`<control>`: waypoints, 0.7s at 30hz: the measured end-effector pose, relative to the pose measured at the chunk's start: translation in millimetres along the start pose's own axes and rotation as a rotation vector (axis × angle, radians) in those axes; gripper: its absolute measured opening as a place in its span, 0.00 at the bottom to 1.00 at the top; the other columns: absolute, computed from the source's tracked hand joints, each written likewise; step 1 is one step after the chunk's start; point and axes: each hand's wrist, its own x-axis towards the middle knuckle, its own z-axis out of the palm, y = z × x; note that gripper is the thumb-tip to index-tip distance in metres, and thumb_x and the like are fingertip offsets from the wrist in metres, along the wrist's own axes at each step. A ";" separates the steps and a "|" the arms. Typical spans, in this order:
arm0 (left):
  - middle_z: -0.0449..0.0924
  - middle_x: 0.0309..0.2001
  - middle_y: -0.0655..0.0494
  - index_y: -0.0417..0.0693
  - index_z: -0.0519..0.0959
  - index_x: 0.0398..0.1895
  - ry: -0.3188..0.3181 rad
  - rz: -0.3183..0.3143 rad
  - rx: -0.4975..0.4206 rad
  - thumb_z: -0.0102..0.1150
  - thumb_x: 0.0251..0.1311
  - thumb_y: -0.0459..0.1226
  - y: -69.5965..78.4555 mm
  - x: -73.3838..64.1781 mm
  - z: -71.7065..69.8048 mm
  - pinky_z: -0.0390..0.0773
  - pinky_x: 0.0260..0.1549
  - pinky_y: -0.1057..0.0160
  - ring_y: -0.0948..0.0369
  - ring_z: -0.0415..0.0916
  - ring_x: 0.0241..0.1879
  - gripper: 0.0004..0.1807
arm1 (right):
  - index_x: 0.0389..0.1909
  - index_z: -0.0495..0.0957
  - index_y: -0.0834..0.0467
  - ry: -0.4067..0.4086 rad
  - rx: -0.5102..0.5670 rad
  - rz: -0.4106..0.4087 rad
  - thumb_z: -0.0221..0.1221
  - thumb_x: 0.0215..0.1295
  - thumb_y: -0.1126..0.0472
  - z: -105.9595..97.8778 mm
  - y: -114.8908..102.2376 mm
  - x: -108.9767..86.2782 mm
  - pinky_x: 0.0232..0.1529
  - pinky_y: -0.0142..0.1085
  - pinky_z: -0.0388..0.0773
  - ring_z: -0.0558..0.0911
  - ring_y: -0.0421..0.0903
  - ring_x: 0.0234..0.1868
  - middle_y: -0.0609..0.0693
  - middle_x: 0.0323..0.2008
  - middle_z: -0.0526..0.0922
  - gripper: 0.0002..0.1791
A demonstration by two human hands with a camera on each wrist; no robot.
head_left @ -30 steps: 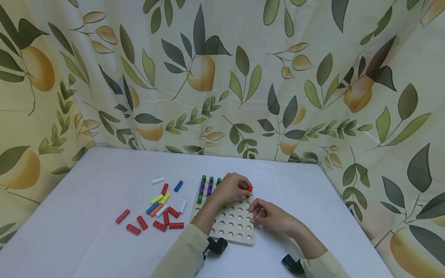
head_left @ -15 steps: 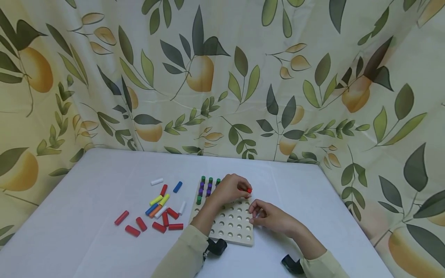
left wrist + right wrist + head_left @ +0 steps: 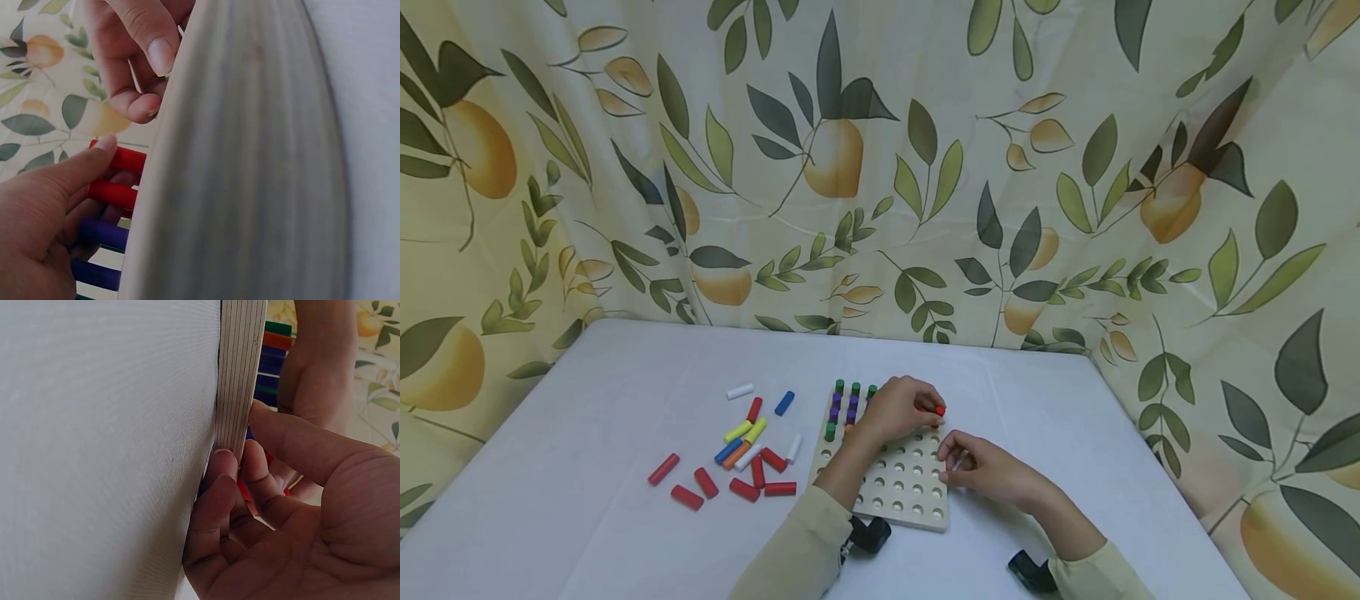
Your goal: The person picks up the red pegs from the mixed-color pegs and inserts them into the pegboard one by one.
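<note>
A pale wooden pegboard (image 3: 898, 504) with rows of holes lies on the table, green and purple pegs (image 3: 836, 408) standing at its far left. My left hand (image 3: 897, 410) reaches over it and pinches a red peg (image 3: 939, 410) at the far right corner. In the left wrist view the thumb lies on that red peg (image 3: 128, 160), which stands in the board beside another red peg (image 3: 114, 194). My right hand (image 3: 988, 468) grips the board's right edge with curled fingers. The right wrist view has its thumb at the top of the board's side (image 3: 240, 369), other fingertips low against it.
Left of the board, loose pegs lie scattered on the white table (image 3: 602, 533): several red pegs (image 3: 687, 497), plus yellow pegs (image 3: 738, 431), blue, orange and white ones. A fruit-patterned curtain (image 3: 880, 275) hangs behind the table.
My left forearm has shifted very slightly right, and an orange peg now shows beside it. Both hands otherwise stay in place, the left still on the red peg.
</note>
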 end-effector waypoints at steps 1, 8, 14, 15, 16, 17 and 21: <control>0.85 0.29 0.71 0.53 0.89 0.39 0.002 0.002 0.005 0.74 0.62 0.36 0.0 -0.1 0.1 0.76 0.48 0.60 0.73 0.80 0.32 0.05 | 0.47 0.75 0.58 -0.001 -0.002 -0.002 0.69 0.67 0.62 0.1 -0.2 0.0 0.32 0.34 0.68 0.72 0.49 0.35 0.52 0.38 0.76 0.14; 0.84 0.30 0.72 0.55 0.89 0.40 0.006 0.006 0.074 0.76 0.60 0.39 -0.3 0.5 1.0 0.75 0.46 0.61 0.73 0.79 0.33 0.06 | 0.47 0.75 0.58 -0.004 -0.003 -0.004 0.69 0.67 0.62 0.1 0.2 0.0 0.33 0.34 0.68 0.72 0.49 0.35 0.52 0.38 0.76 0.14; 0.84 0.30 0.73 0.56 0.90 0.40 0.004 -0.002 0.095 0.77 0.59 0.40 -2.1 0.9 1.8 0.75 0.45 0.60 0.73 0.78 0.34 0.07 | 0.47 0.75 0.58 -0.002 0.000 0.002 0.69 0.67 0.61 0.3 2.1 1.1 0.33 0.35 0.68 0.72 0.49 0.35 0.52 0.38 0.75 0.14; 0.84 0.30 0.73 0.56 0.90 0.40 0.005 -0.001 0.097 0.77 0.58 0.40 -2.2 0.8 1.7 0.75 0.45 0.60 0.73 0.78 0.34 0.07 | 0.47 0.75 0.58 -0.001 -0.001 0.002 0.69 0.67 0.61 0.4 2.2 1.2 0.33 0.35 0.68 0.72 0.49 0.35 0.52 0.38 0.75 0.14; 0.84 0.30 0.73 0.56 0.90 0.40 0.005 -0.001 0.098 0.77 0.58 0.40 -2.4 0.9 1.7 0.75 0.45 0.60 0.73 0.78 0.34 0.07 | 0.47 0.75 0.58 -0.001 -0.002 0.001 0.69 0.67 0.61 0.5 2.2 1.3 0.33 0.35 0.68 0.72 0.50 0.35 0.52 0.38 0.75 0.14; 0.84 0.30 0.73 0.56 0.90 0.40 0.005 -0.002 0.098 0.77 0.58 0.40 -2.6 0.9 1.7 0.75 0.46 0.60 0.73 0.78 0.34 0.07 | 0.47 0.75 0.58 -0.001 -0.004 0.001 0.69 0.67 0.61 0.5 2.3 1.3 0.33 0.35 0.68 0.72 0.50 0.36 0.52 0.38 0.75 0.14; 0.84 0.30 0.74 0.57 0.90 0.39 0.002 -0.006 0.096 0.77 0.58 0.39 -1.8 0.6 0.9 0.75 0.46 0.60 0.73 0.78 0.34 0.07 | 0.47 0.75 0.58 -0.004 -0.006 0.001 0.69 0.68 0.61 0.4 1.7 1.5 0.33 0.35 0.68 0.72 0.50 0.36 0.52 0.38 0.76 0.14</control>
